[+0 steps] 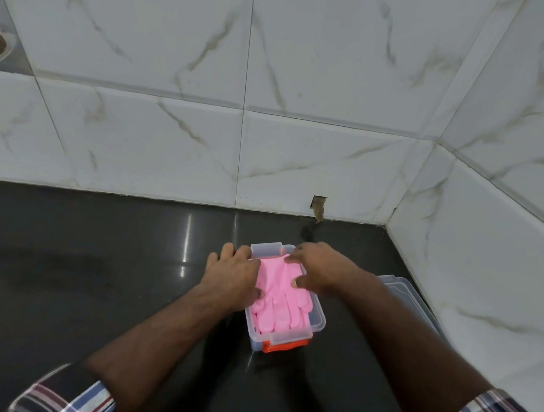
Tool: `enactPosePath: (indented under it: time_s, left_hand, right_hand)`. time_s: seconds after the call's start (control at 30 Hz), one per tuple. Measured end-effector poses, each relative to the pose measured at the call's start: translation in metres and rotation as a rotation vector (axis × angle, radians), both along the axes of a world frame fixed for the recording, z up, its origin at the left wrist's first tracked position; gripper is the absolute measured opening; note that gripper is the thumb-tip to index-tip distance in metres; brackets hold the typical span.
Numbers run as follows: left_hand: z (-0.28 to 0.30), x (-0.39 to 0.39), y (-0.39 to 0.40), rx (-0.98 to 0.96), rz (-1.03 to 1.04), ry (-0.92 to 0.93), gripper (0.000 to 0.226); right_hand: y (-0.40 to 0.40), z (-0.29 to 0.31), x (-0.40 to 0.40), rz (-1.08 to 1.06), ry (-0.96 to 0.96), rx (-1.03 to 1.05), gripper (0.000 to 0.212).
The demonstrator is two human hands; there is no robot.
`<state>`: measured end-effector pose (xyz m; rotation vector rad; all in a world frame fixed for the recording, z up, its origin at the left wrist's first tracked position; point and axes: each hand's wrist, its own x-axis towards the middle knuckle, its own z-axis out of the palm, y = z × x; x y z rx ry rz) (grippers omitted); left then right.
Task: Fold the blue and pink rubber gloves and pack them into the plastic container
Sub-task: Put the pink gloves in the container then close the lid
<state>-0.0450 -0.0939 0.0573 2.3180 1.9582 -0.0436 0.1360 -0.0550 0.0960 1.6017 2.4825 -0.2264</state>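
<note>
I am pressing the pink gloves (pixel 278 293) down into the plastic container (pixel 318 317) on the dark desk (pixel 102 259), my left hand (pixel 232 280) and right hand (pixel 319 269) lying on them with fingers spread and fairly straight, clamped on nothing. I am judging this as the packing step; the blue gloves are not showing, perhaps underneath. Next I am needing the lid (pixel 408 297), lying just right; no readable writing anywhere.

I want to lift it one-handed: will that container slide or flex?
The container probably flexes: thin clear walls. It likely slides, since the black counter looks glossy. Likely light: only the pink gloves show inside.
</note>
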Motion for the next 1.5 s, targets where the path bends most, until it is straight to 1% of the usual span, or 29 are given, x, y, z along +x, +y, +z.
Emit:
enactPosePath:
  time_s: [0.1, 0.2, 0.33, 0.4, 0.57, 0.8, 0.87, 0.97, 1.03, 1.13, 1.2, 1.37, 1.5]
  left_hand:
    - [0.001, 0.001, 0.003, -0.050, -0.070, 0.054, 0.064]
    - [0.000, 0.003, 0.008, -0.069, -0.097, 0.124, 0.064]
    - [-0.001, 0.010, 0.013, -0.064, -0.115, 0.253, 0.058]
    - [-0.001, 0.014, 0.015, -0.061, -0.122, 0.308, 0.057]
    - [-0.003, 0.022, 0.019, -0.051, -0.100, 0.371, 0.056]
    - [-0.007, 0.022, 0.021, -0.050, -0.099, 0.366, 0.053]
    - [-0.005, 0.019, 0.020, -0.046, -0.113, 0.349, 0.045]
    - [0.001, 0.014, 0.019, -0.027, -0.166, 0.281, 0.029]
    - [0.003, 0.014, 0.020, -0.080, -0.231, 0.225, 0.035]
    - [0.002, 0.015, 0.020, -0.140, -0.267, 0.203, 0.057]
    - [-0.002, 0.017, 0.020, -0.129, -0.278, 0.232, 0.066]
    - [-0.013, 0.026, 0.022, -0.105, -0.275, 0.297, 0.086]
    - [-0.015, 0.029, 0.020, -0.107, -0.261, 0.306, 0.091]
  right_hand:
    - [0.001, -0.002, 0.010, 0.066, -0.141, -0.087, 0.071]
    - [-0.001, -0.010, 0.011, 0.092, -0.217, -0.065, 0.077]
    - [-0.001, -0.020, 0.005, 0.138, -0.320, -0.010, 0.070]
    - [-0.001, -0.024, 0.001, 0.137, -0.339, 0.002, 0.066]
    - [0.000, -0.030, 0.000, 0.136, -0.331, -0.003, 0.062]
    - [-0.003, -0.034, -0.002, 0.141, -0.305, -0.015, 0.060]
    - [0.000, -0.032, 0.000, 0.111, -0.264, -0.057, 0.061]
    - [0.008, -0.028, 0.005, 0.011, -0.109, -0.139, 0.058]
    - [0.008, -0.026, 0.007, 0.024, -0.098, -0.143, 0.060]
    - [-0.001, -0.028, 0.006, 0.108, -0.249, -0.130, 0.076]
    - [-0.007, -0.035, 0.004, 0.131, -0.288, -0.104, 0.075]
    - [-0.015, -0.045, 0.003, 0.147, -0.296, -0.032, 0.069]
    - [-0.019, -0.050, 0.002, 0.125, -0.280, -0.018, 0.069]
